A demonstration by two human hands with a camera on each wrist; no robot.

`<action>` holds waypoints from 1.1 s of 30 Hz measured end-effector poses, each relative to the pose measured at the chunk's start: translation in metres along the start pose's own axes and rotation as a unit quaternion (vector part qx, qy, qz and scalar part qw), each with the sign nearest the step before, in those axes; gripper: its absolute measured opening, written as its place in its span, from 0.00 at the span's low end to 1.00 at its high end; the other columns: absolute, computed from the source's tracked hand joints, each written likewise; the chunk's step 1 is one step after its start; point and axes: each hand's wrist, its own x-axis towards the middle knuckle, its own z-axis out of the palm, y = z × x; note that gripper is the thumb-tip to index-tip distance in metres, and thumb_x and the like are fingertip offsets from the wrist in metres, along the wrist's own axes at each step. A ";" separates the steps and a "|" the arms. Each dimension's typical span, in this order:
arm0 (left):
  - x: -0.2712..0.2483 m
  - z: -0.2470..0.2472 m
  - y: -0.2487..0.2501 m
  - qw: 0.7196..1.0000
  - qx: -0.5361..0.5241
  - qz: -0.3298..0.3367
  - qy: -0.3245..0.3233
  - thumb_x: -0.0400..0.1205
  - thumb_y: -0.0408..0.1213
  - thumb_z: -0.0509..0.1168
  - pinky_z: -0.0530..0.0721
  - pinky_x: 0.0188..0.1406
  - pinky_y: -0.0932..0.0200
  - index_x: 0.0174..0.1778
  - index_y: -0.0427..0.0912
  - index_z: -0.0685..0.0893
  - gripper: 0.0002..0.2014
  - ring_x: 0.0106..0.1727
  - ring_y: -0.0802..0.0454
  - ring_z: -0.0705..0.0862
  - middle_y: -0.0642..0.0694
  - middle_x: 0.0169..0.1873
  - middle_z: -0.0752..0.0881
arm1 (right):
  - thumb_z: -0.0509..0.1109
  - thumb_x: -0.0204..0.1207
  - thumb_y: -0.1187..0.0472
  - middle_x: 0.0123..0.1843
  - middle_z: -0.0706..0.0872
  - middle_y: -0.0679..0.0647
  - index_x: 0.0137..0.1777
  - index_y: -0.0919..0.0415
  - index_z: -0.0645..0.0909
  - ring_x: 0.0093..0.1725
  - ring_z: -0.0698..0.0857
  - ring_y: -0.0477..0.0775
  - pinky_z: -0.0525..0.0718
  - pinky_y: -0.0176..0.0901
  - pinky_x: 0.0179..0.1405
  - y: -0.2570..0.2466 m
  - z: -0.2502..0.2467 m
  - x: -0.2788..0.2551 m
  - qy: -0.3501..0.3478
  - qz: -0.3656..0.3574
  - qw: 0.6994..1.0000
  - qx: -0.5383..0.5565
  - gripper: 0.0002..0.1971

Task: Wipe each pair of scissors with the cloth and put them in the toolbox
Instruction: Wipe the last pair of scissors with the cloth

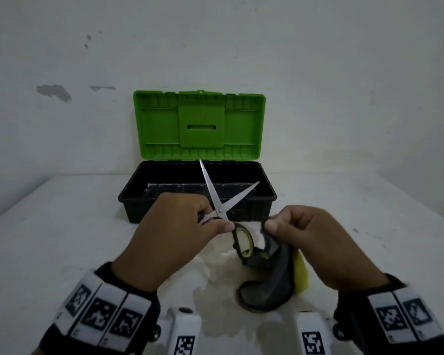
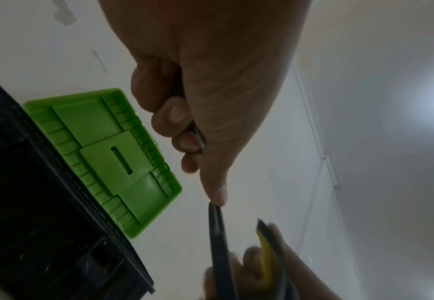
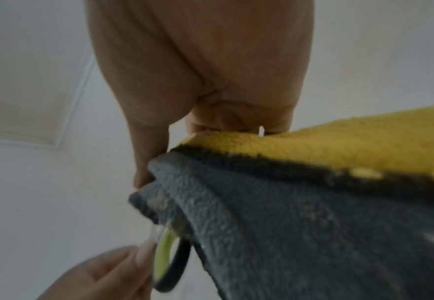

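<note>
My left hand [image 1: 180, 226] grips a pair of scissors [image 1: 219, 201] near the pivot, blades spread and pointing up over the toolbox. One black-and-green handle loop [image 1: 242, 239] sticks out to the right toward the cloth. My right hand [image 1: 300, 229] pinches a grey and yellow cloth [image 1: 269, 280] at its top edge; the cloth hangs down to the table. In the left wrist view the left hand [image 2: 210, 121] is curled round the scissors, whose handle [image 2: 219, 243] runs down. In the right wrist view the cloth [image 3: 300, 203] fills the frame beside the handle loop [image 3: 169, 263].
The toolbox [image 1: 267, 198] stands open at the back of the white table, black tray below, green lid [image 1: 199, 124] upright against the wall. A stained patch [image 1: 215, 290] marks the table under the hands. White table surface lies to both sides.
</note>
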 end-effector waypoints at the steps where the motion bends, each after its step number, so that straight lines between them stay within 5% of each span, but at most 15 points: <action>1: 0.004 -0.001 0.000 1.000 0.007 0.005 -0.020 0.67 0.64 0.73 0.71 0.22 0.66 0.25 0.47 0.81 0.23 0.22 0.59 0.74 0.52 0.15 0.73 | 0.79 0.63 0.56 0.37 0.92 0.52 0.29 0.61 0.84 0.38 0.90 0.48 0.83 0.30 0.39 0.003 0.004 -0.003 -0.033 0.009 0.999 0.016 0.10; 4: 0.015 -0.003 0.002 0.997 0.025 0.025 -0.071 0.67 0.67 0.71 0.69 0.23 0.63 0.26 0.47 0.80 0.24 0.21 0.59 0.71 0.52 0.19 0.75 | 0.82 0.63 0.52 0.38 0.92 0.50 0.29 0.58 0.85 0.40 0.90 0.49 0.84 0.36 0.43 0.011 0.018 -0.009 -0.082 0.026 0.996 -0.008 0.12; 9: 0.024 -0.012 0.005 0.990 0.029 0.020 -0.138 0.70 0.64 0.72 0.74 0.28 0.66 0.37 0.54 0.84 0.17 0.29 0.63 0.79 0.56 0.29 0.84 | 0.84 0.64 0.50 0.27 0.88 0.53 0.29 0.57 0.86 0.27 0.83 0.48 0.80 0.38 0.30 0.013 0.031 -0.016 -0.007 0.028 0.999 -0.044 0.13; 12: 0.024 -0.016 0.004 0.993 -0.055 -0.032 -0.098 0.71 0.59 0.74 0.83 0.38 0.62 0.47 0.58 0.81 0.15 0.39 0.63 0.84 0.58 0.39 0.86 | 0.84 0.67 0.58 0.27 0.90 0.56 0.28 0.59 0.87 0.27 0.85 0.48 0.82 0.36 0.29 0.012 0.037 -0.018 0.041 0.009 0.999 -0.031 0.12; 14: 0.021 -0.014 0.003 0.983 -0.162 -0.084 -0.032 0.73 0.54 0.75 0.82 0.35 0.62 0.54 0.57 0.79 0.17 0.36 0.61 0.86 0.53 0.38 0.89 | 0.83 0.68 0.60 0.27 0.90 0.56 0.27 0.58 0.86 0.26 0.86 0.48 0.82 0.35 0.29 0.012 0.041 -0.020 0.065 0.000 0.998 -0.009 0.11; 16: 0.016 -0.008 0.005 0.932 -0.334 -0.137 0.028 0.74 0.47 0.75 0.81 0.30 0.58 0.58 0.49 0.79 0.19 0.33 0.54 0.85 0.47 0.37 0.90 | 0.83 0.66 0.57 0.28 0.90 0.58 0.28 0.60 0.87 0.27 0.87 0.51 0.84 0.37 0.30 0.012 0.047 -0.023 0.087 -0.002 0.996 0.020 0.11; 19: 0.001 0.007 0.012 0.820 -0.535 -0.197 0.051 0.70 0.46 0.73 0.81 0.35 0.56 0.55 0.40 0.83 0.20 0.39 0.49 0.83 0.45 0.38 0.88 | 0.82 0.60 0.50 0.28 0.89 0.62 0.29 0.64 0.86 0.26 0.85 0.54 0.85 0.45 0.31 0.015 0.058 -0.025 0.127 -0.002 0.991 0.053 0.16; 21: -0.007 0.017 0.020 0.747 -0.620 -0.234 0.045 0.73 0.47 0.70 0.82 0.44 0.53 0.51 0.40 0.85 0.16 0.44 0.48 0.85 0.42 0.41 0.87 | 0.82 0.59 0.49 0.27 0.89 0.61 0.29 0.64 0.86 0.26 0.85 0.54 0.85 0.46 0.30 0.018 0.066 -0.026 0.142 -0.006 0.988 0.056 0.17; 23: -0.010 0.025 0.026 0.707 -0.651 -0.274 0.043 0.76 0.49 0.66 0.85 0.46 0.50 0.53 0.40 0.84 0.17 0.45 0.46 0.89 0.37 0.43 0.88 | 0.81 0.59 0.49 0.27 0.90 0.58 0.29 0.62 0.87 0.26 0.86 0.51 0.86 0.41 0.29 0.018 0.074 -0.028 0.143 -0.008 0.988 0.054 0.15; 26: -0.013 0.033 0.035 0.706 -0.643 -0.294 0.041 0.86 0.48 0.58 0.89 0.47 0.39 0.57 0.40 0.82 0.16 0.46 0.40 0.91 0.34 0.45 0.89 | 0.80 0.60 0.48 0.29 0.91 0.55 0.30 0.60 0.89 0.28 0.89 0.51 0.87 0.39 0.31 0.018 0.083 -0.030 0.121 -0.001 0.992 0.047 0.14; 30: -0.015 0.032 0.041 0.694 -0.644 -0.316 0.061 0.87 0.48 0.57 0.88 0.39 0.42 0.48 0.46 0.83 0.13 0.36 0.41 0.90 0.39 0.35 0.89 | 0.81 0.56 0.45 0.31 0.92 0.63 0.33 0.63 0.89 0.32 0.89 0.72 0.88 0.67 0.38 0.015 0.086 -0.034 0.085 0.018 0.994 0.064 0.19; 33: -0.014 0.030 0.037 0.718 -0.617 -0.312 0.082 0.88 0.48 0.56 0.84 0.36 0.48 0.48 0.42 0.82 0.15 0.31 0.44 0.87 0.39 0.32 0.86 | 0.80 0.57 0.43 0.31 0.92 0.60 0.34 0.57 0.90 0.32 0.89 0.69 0.90 0.59 0.35 0.010 0.072 -0.039 0.035 0.022 0.999 0.023 0.17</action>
